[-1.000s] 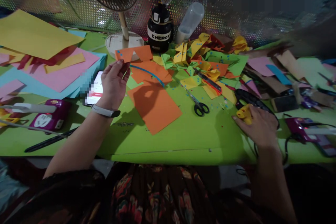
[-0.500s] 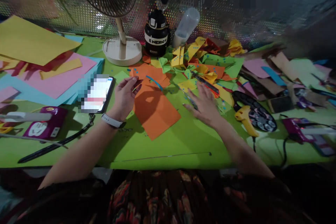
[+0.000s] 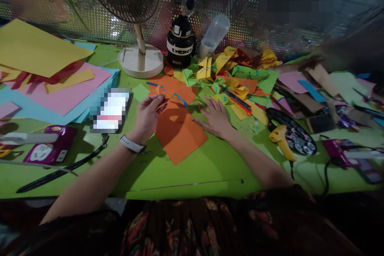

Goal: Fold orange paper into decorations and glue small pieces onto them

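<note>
My left hand (image 3: 147, 117), with a pale band at its wrist, has thumb and forefinger pinched together at the upper left edge of an orange paper sheet (image 3: 183, 140). Whatever is in that pinch is too small to make out. To the right of the sheet, my right hand (image 3: 215, 119) lies palm down with fingers spread, holding nothing, its fingertips near green paper scraps. A narrow blue strip (image 3: 180, 100) rests between the hands, on more orange paper (image 3: 190, 93). A dark-bladed cutter with an orange edge (image 3: 237, 98) lies beyond my right hand among yellow pieces.
A phone (image 3: 111, 110) lies left of my left hand, near a white fan base (image 3: 141, 64). Behind stand a black bottle (image 3: 180, 44) and a clear container (image 3: 216, 32). Folded dotted papers (image 3: 222, 62) heap at the back. A yellow glue gun (image 3: 283, 140) lies at right.
My right hand has moved left from the cutter and scraps towards the orange sheet, and its fingers now lie flatter. My left hand keeps its pinch. The view has shifted slightly.
</note>
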### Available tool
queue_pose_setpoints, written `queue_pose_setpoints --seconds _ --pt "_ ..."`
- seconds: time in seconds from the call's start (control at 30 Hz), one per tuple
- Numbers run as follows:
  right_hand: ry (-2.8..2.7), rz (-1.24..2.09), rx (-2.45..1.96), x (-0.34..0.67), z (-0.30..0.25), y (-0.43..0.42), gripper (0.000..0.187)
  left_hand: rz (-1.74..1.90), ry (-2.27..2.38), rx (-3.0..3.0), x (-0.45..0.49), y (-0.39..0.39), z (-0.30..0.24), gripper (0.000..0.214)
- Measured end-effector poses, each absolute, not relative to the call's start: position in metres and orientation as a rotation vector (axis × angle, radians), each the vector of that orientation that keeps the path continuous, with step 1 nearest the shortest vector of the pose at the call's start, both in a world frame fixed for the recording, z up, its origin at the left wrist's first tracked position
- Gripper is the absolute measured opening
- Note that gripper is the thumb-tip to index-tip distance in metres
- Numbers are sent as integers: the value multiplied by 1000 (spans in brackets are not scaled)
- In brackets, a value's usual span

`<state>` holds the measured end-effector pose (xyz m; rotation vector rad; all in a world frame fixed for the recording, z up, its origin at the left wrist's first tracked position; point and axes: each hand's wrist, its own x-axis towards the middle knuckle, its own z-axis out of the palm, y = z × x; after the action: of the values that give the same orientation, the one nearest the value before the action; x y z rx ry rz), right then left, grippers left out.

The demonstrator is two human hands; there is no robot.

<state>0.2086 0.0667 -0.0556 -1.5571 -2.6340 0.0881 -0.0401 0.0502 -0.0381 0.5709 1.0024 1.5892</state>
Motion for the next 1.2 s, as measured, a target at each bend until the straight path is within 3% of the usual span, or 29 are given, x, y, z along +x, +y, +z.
queue_pose_setpoints --seconds 0.2,0.4,0.67,0.87,1.0,1.2 --pt "-2408 414 -1537 217 -42 66 86 1558 1026 593 -36 47 -42 16" --pt "-2072 895 -1351 224 -21 50 76 1490 1043 592 -25 37 -44 19" --pt "-2382 283 -1592 217 -46 62 66 1554 1065 605 -29 41 -46 19" --pt "-2584 73 -1561 209 -64 67 66 1545 1055 612 -30 43 -49 16" --pt "-2585 141 -1557 208 -62 70 74 1547 1039 587 -29 42 -48 18" --pt "-2262 677 -1570 220 -43 79 70 1527 1049 604 -28 41 -47 18"
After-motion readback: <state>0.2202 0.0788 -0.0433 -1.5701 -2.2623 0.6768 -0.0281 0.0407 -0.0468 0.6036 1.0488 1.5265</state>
